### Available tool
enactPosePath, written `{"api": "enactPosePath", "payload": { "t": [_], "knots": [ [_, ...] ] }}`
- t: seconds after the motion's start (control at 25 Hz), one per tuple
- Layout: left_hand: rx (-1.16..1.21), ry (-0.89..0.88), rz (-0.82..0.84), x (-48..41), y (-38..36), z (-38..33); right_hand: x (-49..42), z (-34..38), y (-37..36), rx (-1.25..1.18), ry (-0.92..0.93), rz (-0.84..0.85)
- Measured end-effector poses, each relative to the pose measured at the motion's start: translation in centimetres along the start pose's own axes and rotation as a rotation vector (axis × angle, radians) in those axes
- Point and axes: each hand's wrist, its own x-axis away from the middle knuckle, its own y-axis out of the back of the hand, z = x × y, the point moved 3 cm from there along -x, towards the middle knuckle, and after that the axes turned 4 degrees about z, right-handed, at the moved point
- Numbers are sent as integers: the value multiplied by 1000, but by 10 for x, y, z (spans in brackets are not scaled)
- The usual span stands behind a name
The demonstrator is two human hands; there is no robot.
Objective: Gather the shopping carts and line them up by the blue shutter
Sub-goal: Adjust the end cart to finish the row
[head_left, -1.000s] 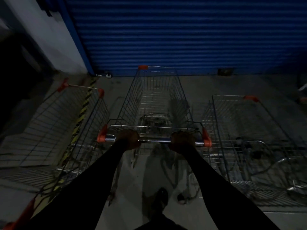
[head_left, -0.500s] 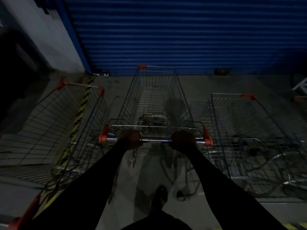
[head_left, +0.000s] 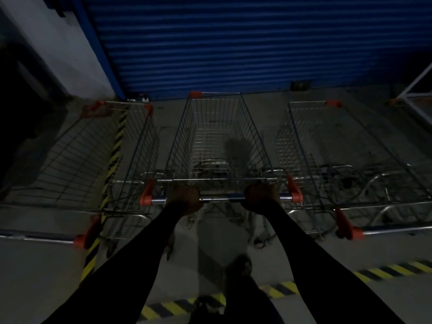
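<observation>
Your left hand (head_left: 184,199) and your right hand (head_left: 261,196) are both wrapped around the handle bar (head_left: 222,198) of the middle shopping cart (head_left: 181,136). That cart stands nose-first near the blue shutter (head_left: 233,43), between a left cart (head_left: 138,146) and a right cart (head_left: 304,141), all side by side on the concrete floor (head_left: 46,277).

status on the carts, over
Hands: left hand, right hand grip handle of middle cart. Cart noses toward blue shutter. Flanked closely by left cart, right cart.
</observation>
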Motion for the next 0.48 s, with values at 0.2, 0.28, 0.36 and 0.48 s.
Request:
{"api": "enactPosePath", "payload": {
  "t": [0.2,0.28,0.36,0.48],
  "knots": [
    [-149,54,49,48,-14,-3,34,14,-23,112,87,-111],
    [-196,68,19,64,-8,-13,41,14,-23,55,89,-113],
    [-152,93,56,77,-5,-23,52,17,-27,60,108,-95],
    [-81,168,88,88,-13,-20,64,18,-33,65,111,-119]
  ]
}}
